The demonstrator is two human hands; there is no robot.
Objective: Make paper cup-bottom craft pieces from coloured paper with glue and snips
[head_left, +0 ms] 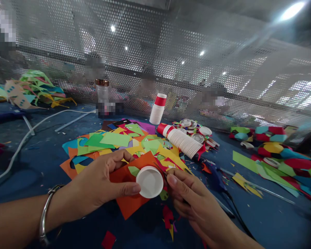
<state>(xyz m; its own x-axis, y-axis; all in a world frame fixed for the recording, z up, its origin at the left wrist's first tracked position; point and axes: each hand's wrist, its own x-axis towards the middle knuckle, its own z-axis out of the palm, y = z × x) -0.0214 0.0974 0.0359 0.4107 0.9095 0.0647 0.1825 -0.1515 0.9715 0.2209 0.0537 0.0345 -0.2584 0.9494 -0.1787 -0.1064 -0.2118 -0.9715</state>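
My left hand (93, 183) wears a silver bangle on its wrist and is closed on a sheet of orange paper (129, 205). Its thumb presses a white paper cup (149, 182) against the sheet, the round opening facing me. At the cup's right edge, my right hand (191, 197) grips a thin dark pointed tool that reaches up over the paper. Most of that tool is hidden by the fingers, so its kind is unclear. Beyond both hands spreads a pile of coloured paper pieces (114, 139).
A stack of cups (182, 141) lies behind my right hand; another stack (158, 109) stands farther back. A blue glue gun (217, 176) with a black cord lies at right. Colourful paper-covered pieces (295, 166) sit far right. A white cable (18, 148) crosses the left side. Perforated metal panels rise behind.
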